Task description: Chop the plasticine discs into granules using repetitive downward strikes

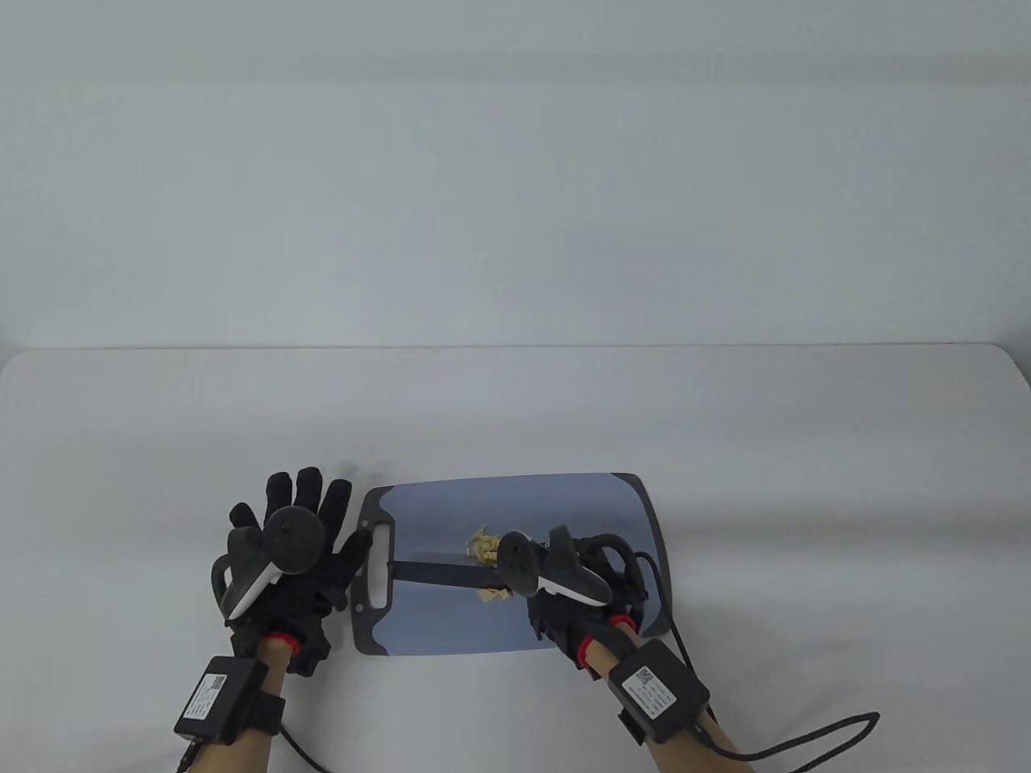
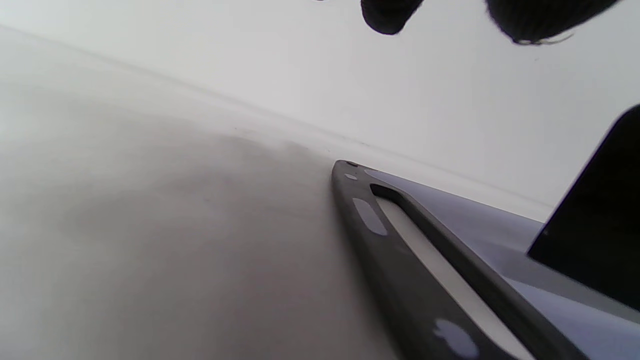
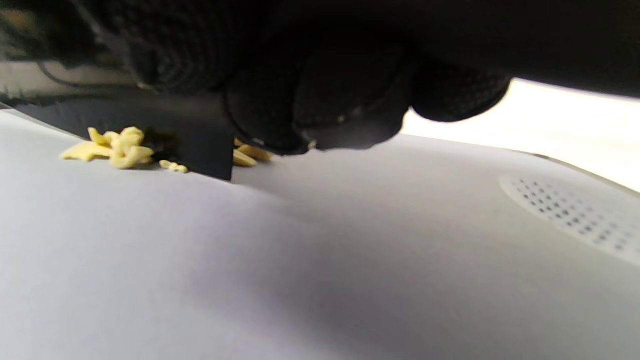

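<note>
Your right hand [image 1: 564,588] has its grip wrapped round the knife [image 1: 439,573]. The blade lies across the cutting board [image 1: 564,499], its edge down among the yellow plasticine pieces [image 3: 117,147] at board centre. Your left hand [image 1: 294,551] rests fingers spread on the counter [image 1: 161,451], thumb at the board's handle end. Several pieces look coarse; lift only slightly, strike straight down, and regather strays.

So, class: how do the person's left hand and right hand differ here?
The left hand lies flat, fingers spread, on the table beside the cutting board; the right hand is curled round a dark knife over the board. The left holds nothing; the right's blade sits among yellow plasticine pieces. Both wear black gloves.
</note>
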Action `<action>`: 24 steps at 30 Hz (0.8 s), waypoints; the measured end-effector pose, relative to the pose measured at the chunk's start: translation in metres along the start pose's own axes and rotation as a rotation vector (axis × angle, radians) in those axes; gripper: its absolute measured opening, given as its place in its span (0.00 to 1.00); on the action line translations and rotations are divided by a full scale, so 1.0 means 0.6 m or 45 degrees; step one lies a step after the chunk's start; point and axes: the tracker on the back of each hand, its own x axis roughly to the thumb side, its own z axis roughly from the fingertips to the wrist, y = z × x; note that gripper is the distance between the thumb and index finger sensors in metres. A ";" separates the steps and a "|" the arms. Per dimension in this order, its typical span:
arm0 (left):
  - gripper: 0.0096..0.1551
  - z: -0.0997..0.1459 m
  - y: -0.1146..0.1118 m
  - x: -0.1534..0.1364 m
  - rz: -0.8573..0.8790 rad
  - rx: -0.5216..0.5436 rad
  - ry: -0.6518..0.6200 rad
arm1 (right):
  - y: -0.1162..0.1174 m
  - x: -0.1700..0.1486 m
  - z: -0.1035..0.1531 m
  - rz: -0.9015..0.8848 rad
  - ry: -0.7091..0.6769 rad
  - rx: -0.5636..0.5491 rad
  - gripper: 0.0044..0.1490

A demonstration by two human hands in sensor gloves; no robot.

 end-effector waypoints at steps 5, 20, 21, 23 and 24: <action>0.48 0.001 0.001 -0.002 0.007 0.004 0.003 | -0.014 -0.014 0.001 0.069 0.058 -0.056 0.31; 0.48 0.000 0.000 -0.001 0.006 -0.004 0.003 | 0.002 0.007 0.009 0.053 0.001 -0.013 0.32; 0.48 0.001 0.000 0.001 -0.001 -0.004 0.002 | 0.003 0.010 0.010 0.033 -0.019 -0.040 0.32; 0.48 0.001 0.000 0.002 -0.005 -0.002 0.000 | -0.001 0.008 0.005 0.031 -0.020 0.014 0.32; 0.48 0.002 0.000 0.001 -0.004 0.001 0.000 | -0.004 0.002 0.002 0.013 -0.022 0.051 0.31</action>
